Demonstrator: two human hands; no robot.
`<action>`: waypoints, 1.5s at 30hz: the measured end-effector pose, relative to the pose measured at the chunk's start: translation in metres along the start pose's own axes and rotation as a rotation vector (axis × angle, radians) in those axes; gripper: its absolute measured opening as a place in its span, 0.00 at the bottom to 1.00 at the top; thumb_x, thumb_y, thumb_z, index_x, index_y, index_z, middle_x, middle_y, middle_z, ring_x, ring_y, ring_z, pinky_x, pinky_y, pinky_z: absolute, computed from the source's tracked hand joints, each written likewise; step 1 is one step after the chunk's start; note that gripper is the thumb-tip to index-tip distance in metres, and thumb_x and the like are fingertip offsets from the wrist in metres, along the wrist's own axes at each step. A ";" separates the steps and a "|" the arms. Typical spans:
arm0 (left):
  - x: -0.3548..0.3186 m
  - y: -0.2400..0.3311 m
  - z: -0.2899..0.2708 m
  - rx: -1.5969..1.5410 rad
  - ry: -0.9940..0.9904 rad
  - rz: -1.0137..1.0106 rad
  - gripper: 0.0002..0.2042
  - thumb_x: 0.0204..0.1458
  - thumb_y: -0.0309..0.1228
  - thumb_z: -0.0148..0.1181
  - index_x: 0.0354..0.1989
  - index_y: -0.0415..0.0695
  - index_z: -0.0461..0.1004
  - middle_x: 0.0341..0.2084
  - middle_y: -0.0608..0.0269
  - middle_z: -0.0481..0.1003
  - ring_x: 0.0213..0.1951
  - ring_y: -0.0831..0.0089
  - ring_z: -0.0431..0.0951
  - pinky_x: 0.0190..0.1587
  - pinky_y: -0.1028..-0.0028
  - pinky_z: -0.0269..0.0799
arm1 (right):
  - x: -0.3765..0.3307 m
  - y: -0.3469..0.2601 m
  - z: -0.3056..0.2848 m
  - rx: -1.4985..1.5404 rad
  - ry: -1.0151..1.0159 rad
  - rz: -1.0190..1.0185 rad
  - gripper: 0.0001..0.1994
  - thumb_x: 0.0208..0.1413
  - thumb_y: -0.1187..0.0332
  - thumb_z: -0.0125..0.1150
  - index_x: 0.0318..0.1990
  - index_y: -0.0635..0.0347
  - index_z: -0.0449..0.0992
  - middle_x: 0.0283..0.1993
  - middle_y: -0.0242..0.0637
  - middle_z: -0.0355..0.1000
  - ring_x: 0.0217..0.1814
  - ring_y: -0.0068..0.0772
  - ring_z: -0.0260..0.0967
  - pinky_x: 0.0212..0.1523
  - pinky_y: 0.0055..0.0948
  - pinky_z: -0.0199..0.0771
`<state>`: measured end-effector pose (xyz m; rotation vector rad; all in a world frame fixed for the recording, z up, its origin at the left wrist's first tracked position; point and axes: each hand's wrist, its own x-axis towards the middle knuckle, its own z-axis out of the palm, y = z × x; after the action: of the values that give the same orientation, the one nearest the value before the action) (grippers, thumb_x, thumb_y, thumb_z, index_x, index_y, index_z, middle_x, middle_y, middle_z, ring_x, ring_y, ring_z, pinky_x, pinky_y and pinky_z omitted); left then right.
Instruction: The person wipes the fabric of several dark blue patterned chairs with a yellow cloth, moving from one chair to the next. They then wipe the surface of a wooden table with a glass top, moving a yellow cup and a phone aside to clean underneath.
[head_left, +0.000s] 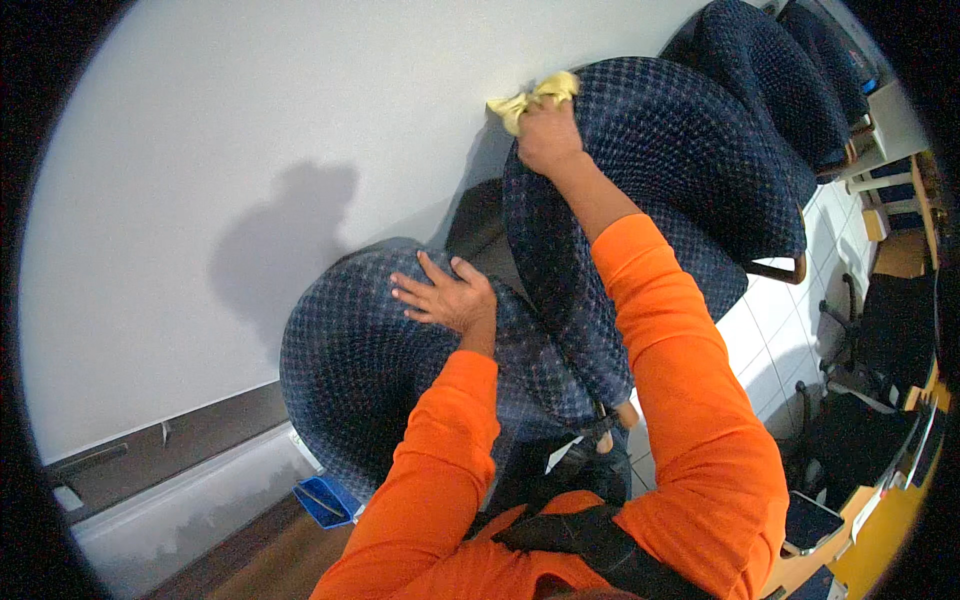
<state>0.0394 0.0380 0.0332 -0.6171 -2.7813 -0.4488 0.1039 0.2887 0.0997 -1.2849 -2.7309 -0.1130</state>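
Yellow cloth (533, 98) was clenched in right hand (548, 138) at top edge of far chair back (640, 200); left hand (445, 295), released, lay flat on nearer chair back (350, 350).

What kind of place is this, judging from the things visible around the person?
Probably an office or waiting area. A row of padded dark blue chairs stands against a plain white wall, the floor is white tile, and a yellow-edged desk shows at the lower right.
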 end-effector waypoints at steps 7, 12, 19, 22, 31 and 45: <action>-0.003 0.002 -0.003 -0.050 -0.011 -0.042 0.29 0.54 0.49 0.44 0.64 0.51 0.60 0.68 0.37 0.39 0.68 0.38 0.37 0.61 0.35 0.37 | -0.155 -0.037 0.027 0.227 0.047 -0.501 0.19 0.46 0.68 0.54 0.49 0.55 0.76 0.55 0.37 0.70 0.66 0.47 0.55 0.60 0.53 0.57; 0.001 0.000 -0.011 -0.007 -0.088 -0.065 0.30 0.56 0.50 0.42 0.66 0.51 0.56 0.68 0.39 0.37 0.69 0.40 0.34 0.63 0.36 0.36 | -0.348 -0.041 0.026 0.558 0.074 -0.058 0.25 0.36 0.75 0.61 0.49 0.54 0.75 0.63 0.30 0.63 0.61 0.52 0.58 0.58 0.47 0.60; -0.015 0.009 -0.018 0.026 -0.141 -0.070 0.31 0.55 0.52 0.40 0.67 0.52 0.53 0.68 0.40 0.38 0.69 0.41 0.34 0.63 0.37 0.38 | -0.550 -0.039 0.089 0.602 0.247 0.753 0.27 0.36 0.80 0.56 0.51 0.60 0.69 0.53 0.44 0.68 0.46 0.55 0.63 0.50 0.44 0.64; -0.012 0.010 -0.012 0.046 -0.103 -0.074 0.31 0.56 0.53 0.36 0.67 0.53 0.53 0.68 0.40 0.38 0.69 0.42 0.36 0.63 0.37 0.39 | -0.582 -0.026 0.104 0.720 0.146 0.907 0.22 0.43 0.75 0.54 0.51 0.62 0.70 0.50 0.48 0.68 0.49 0.57 0.62 0.52 0.47 0.63; -0.016 0.010 -0.012 0.292 -0.174 0.038 0.31 0.57 0.55 0.37 0.67 0.55 0.54 0.68 0.42 0.42 0.69 0.42 0.41 0.61 0.40 0.48 | -0.527 -0.058 0.047 0.695 0.361 0.795 0.18 0.47 0.69 0.61 0.46 0.67 0.70 0.43 0.52 0.69 0.51 0.54 0.65 0.51 0.44 0.65; -0.001 -0.010 0.018 0.561 0.012 0.322 0.16 0.62 0.41 0.40 0.57 0.59 0.63 0.63 0.55 0.58 0.59 0.33 0.57 0.57 0.40 0.57 | -0.555 -0.043 0.073 0.813 0.094 0.630 0.26 0.44 0.69 0.59 0.56 0.55 0.68 0.67 0.44 0.55 0.70 0.57 0.47 0.67 0.58 0.45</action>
<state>0.0322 0.0351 0.0143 -0.8798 -2.5439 0.3789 0.4155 -0.1528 -0.0515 -1.6598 -1.8029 0.8551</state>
